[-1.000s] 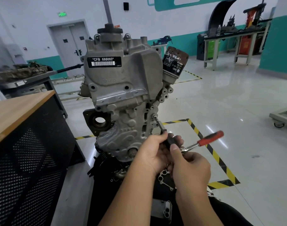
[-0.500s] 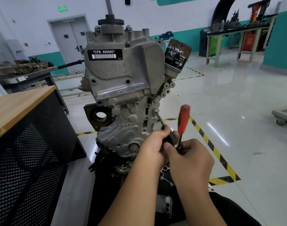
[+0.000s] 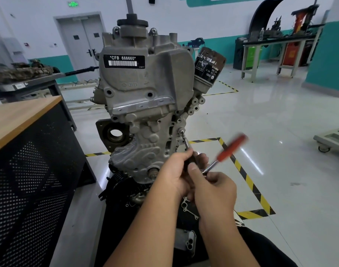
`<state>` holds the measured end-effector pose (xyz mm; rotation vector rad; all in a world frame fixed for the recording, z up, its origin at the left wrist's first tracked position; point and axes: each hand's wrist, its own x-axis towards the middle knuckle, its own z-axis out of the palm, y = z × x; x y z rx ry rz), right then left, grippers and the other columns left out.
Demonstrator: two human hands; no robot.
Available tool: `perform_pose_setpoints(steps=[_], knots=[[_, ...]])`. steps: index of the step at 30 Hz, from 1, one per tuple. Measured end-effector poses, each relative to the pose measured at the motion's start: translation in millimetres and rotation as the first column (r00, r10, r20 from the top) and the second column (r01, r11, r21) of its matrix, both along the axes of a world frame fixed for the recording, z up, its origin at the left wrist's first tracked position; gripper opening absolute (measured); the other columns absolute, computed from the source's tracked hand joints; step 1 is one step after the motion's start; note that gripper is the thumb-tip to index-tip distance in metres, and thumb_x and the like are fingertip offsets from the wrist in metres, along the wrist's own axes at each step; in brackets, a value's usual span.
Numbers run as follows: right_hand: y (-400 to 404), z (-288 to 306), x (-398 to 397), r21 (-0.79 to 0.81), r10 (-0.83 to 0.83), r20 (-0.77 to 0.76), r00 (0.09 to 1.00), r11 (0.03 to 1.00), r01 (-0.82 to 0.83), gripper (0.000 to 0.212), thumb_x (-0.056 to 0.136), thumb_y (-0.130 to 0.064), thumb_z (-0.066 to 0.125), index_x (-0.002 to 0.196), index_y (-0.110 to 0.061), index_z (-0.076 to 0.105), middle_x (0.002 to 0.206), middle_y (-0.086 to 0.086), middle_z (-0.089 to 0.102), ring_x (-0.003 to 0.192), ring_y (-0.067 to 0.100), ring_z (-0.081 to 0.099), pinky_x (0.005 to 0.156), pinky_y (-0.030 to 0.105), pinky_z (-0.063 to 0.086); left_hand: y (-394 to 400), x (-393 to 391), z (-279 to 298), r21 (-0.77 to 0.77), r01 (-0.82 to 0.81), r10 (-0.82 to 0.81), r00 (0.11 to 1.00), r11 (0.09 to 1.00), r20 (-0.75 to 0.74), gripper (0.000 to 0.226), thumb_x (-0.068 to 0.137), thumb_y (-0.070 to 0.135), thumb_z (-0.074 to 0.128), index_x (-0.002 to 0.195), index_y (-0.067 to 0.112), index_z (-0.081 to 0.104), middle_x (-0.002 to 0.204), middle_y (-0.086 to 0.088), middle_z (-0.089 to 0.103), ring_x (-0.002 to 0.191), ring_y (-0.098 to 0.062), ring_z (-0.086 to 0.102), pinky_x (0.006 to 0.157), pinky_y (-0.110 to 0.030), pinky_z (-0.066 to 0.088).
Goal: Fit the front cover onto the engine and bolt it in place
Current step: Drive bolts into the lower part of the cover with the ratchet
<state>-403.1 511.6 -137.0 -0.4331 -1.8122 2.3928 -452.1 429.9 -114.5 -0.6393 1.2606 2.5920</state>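
Note:
The grey engine [image 3: 143, 97] stands upright on a stand, its cast front cover [image 3: 145, 149] seated on the lower face. A ratchet with a red handle [image 3: 231, 148] drives a thin extension bar [image 3: 186, 141] whose socket sits on a bolt [image 3: 181, 130] at the cover's right edge. My left hand [image 3: 176, 174] grips the black ratchet head where the bar joins it. My right hand [image 3: 215, 189] holds the ratchet's metal shank just below the blurred red handle, which points up and to the right.
A black perforated cabinet with a wooden top [image 3: 24, 120] stands close on the left. An oil filter [image 3: 209, 64] juts from the engine's upper right. Yellow-black floor tape [image 3: 247, 178] runs along the right. Benches [image 3: 280, 47] stand far back; a wheeled platform [image 3: 332, 139] is at right.
The red handle swung from pointing right to upright, then back down toward the right. Both hands stayed on the ratchet at the same bolt.

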Motion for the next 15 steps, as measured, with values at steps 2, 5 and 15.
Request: perform_pose_setpoints(steps=[2,5,15], knots=[[0.3,3.6,0.6,-0.295,0.086,0.132,0.987,0.954,-0.043,0.033,0.092,-0.031,0.075,0.082,-0.002,0.064,0.047,0.004,0.054,0.035,0.013,0.045,0.038,0.024,0.038,-4.6,0.3,-2.0,-0.004,0.015,-0.015,1.0,1.0,-0.01,0.024,0.103,0.019,0.052,0.097,0.001,0.067,0.087,-0.016,0.076,0.068,-0.028,0.075,0.059,-0.034,0.061],[5.1,1.8,-2.1,-0.027,0.048,0.107,0.993,0.999,-0.045,0.027,0.085,-0.028,0.082,0.079,-0.009,0.064,0.045,-0.004,0.056,0.035,0.007,0.05,0.037,0.016,0.036,-3.8,-2.4,-3.5,-0.019,-0.005,0.004,1.0,1.0,-0.01,0.031,0.105,0.014,0.048,0.087,-0.004,0.065,0.077,-0.017,0.073,0.065,-0.028,0.072,0.072,-0.039,0.058],[3.3,4.7,-1.4,-0.26,0.156,0.24,0.958,0.961,-0.092,0.029,0.093,-0.041,0.073,0.089,-0.012,0.071,0.057,-0.001,0.061,0.043,0.011,0.055,0.042,0.023,0.042,-6.1,-5.9,-6.4,-0.055,0.026,-0.027,1.0,0.998,-0.012,0.024,0.104,0.017,0.05,0.097,0.001,0.067,0.077,-0.012,0.074,0.061,-0.023,0.073,0.067,-0.033,0.056]])
